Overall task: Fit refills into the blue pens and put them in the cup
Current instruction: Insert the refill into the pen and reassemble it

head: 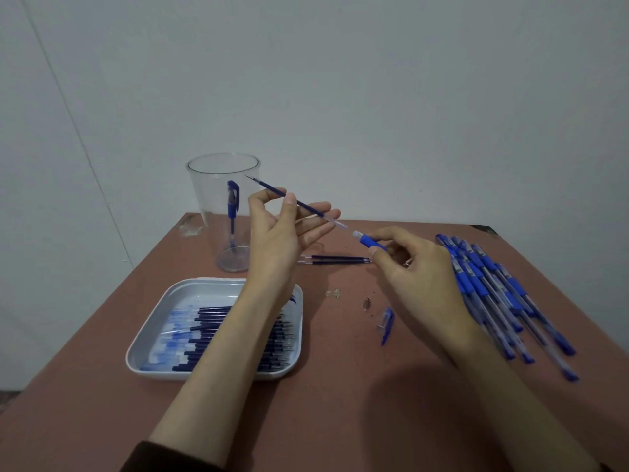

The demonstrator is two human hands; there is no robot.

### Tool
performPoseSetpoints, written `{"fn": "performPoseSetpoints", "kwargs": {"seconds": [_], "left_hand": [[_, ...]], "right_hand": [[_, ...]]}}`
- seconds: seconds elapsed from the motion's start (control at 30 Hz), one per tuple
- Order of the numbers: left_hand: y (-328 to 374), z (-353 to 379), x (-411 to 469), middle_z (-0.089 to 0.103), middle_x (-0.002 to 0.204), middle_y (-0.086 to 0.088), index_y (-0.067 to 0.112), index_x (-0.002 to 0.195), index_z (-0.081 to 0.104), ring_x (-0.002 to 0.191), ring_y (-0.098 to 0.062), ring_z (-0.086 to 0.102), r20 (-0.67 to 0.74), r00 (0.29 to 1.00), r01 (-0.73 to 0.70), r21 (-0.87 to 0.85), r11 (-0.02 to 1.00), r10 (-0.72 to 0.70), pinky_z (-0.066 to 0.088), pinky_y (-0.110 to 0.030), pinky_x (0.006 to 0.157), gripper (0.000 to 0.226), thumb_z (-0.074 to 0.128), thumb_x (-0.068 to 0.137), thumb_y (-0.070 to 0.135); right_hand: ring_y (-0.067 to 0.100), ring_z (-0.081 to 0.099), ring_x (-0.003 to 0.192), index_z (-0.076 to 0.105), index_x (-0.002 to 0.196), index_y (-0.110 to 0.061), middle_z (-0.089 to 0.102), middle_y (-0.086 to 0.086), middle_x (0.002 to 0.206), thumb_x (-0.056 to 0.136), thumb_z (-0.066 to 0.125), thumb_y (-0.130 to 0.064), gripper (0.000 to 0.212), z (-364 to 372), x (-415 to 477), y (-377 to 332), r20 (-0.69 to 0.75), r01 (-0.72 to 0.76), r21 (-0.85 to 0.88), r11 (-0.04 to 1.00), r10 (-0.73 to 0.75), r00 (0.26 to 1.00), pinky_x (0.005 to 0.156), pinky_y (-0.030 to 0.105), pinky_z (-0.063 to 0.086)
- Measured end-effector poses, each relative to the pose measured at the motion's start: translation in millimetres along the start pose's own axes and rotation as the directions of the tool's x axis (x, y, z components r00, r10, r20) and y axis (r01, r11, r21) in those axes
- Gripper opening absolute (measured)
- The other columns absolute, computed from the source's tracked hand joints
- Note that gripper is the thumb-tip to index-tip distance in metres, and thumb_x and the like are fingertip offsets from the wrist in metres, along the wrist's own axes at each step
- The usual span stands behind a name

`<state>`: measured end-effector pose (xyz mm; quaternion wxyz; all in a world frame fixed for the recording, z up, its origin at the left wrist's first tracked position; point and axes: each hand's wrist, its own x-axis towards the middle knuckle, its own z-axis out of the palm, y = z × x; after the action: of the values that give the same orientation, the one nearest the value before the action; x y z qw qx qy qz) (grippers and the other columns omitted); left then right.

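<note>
Far left, the white tray [146, 352] sits on the surface [340, 403], loaded with dark blue refills [238, 335] lying side by side, and my left forearm crosses over its right side. Behind the tray stands the clear cup [223, 212], upright, with one finished pen [232, 206] inside, cap end up.

Just right of the cup, my left grip [279, 229] is raised. Thumb and forefinger are pinched on a single refill [299, 203] and the other fingers are spread loose beneath it. The refill slants, its fine tip up by the cup's rim and its clear tail pointing down to the right.

Below that, two spare refills [335, 259] lie together flat on the surface.

On to my right grip [418, 274]. Its fingertips are clamped on a pen barrel [369, 240] at the blue rubber sleeve, with the open end aimed at the refill's tail. The two are close, just apart, not yet joined.

Nearer me, a small metal tip [366, 303] and a loose blue cap [386, 323] rest on the surface.

Far right lies the heap of blue pens [493, 294], fanned out and overlapping, partly under my right wrist.
</note>
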<state>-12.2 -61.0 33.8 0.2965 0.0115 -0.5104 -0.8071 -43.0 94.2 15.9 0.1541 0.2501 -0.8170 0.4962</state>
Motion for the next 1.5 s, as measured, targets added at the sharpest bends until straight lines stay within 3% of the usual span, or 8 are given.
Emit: {"fn": "performPoseSetpoints", "kwargs": {"seconds": [0.7,1.03,1.27,1.4,1.5], "left_hand": [[-4.5,2.9,-3.0,0.07,0.079,-0.013,0.019,0.1,0.037,0.078,-0.027,0.072,0.006,1.0,0.016,0.007,1.0,-0.016,0.058,-0.029,0.067,0.006,0.033,0.103,0.016],[-4.8,2.3,-1.4,0.071,0.077,-0.012,0.017,0.103,0.037,0.077,-0.027,0.072,-0.015,0.998,0.057,-0.041,0.998,-0.058,0.059,-0.03,0.066,0.004,0.033,0.103,0.016],[-10.8,7.4,-7.3,0.069,0.088,-0.014,0.013,0.102,0.042,0.081,-0.024,0.071,0.081,0.993,0.082,0.085,0.993,-0.089,0.057,-0.026,0.07,0.002,0.041,0.101,0.013],[-16.2,10.0,-9.9,0.067,0.094,-0.01,0.01,0.101,0.053,0.099,-0.028,0.065,0.201,0.966,0.117,0.222,0.968,-0.163,0.055,-0.039,0.084,0.006,0.048,0.097,0.009],[-17.5,10.9,-11.6,0.067,0.107,-0.013,0.01,0.112,0.057,0.102,-0.027,0.064,0.276,0.94,0.119,0.28,0.953,-0.198,0.056,-0.035,0.084,0.017,0.048,0.097,0.011]], "right_hand": [[0.0,0.054,0.077,0.073,0.095,-0.031,0.064,-0.013,0.076,0.082,0.072,-0.017,0.019,-2.2,-1.2,-0.8,0.008,-0.005,-0.016,1.0,0.005,1.0,0.063,0.008,0.043],[0.008,0.054,0.071,0.071,0.091,-0.037,0.064,-0.002,0.076,0.08,0.075,-0.018,0.023,-2.8,-1.2,-2.6,0.002,-0.025,0.044,0.999,0.024,1.0,0.061,0.009,0.044],[0.004,0.058,0.07,0.074,0.099,-0.03,0.068,-0.007,0.074,0.084,0.07,-0.023,0.017,2.0,-0.9,-0.8,0.003,-0.026,0.032,0.999,0.026,1.0,0.061,0.009,0.042],[0.012,0.058,0.062,0.073,0.099,-0.027,0.068,0.003,0.07,0.089,0.063,-0.02,0.015,3.8,0.2,-2.6,0.06,-0.113,0.184,0.976,0.103,0.993,0.057,0.025,0.047],[0.014,0.054,0.061,0.072,0.098,-0.021,0.066,0.008,0.071,0.094,0.058,-0.015,0.016,0.2,0.9,-6.5,0.14,-0.267,0.457,0.848,0.228,0.964,0.059,0.029,0.045]]}}
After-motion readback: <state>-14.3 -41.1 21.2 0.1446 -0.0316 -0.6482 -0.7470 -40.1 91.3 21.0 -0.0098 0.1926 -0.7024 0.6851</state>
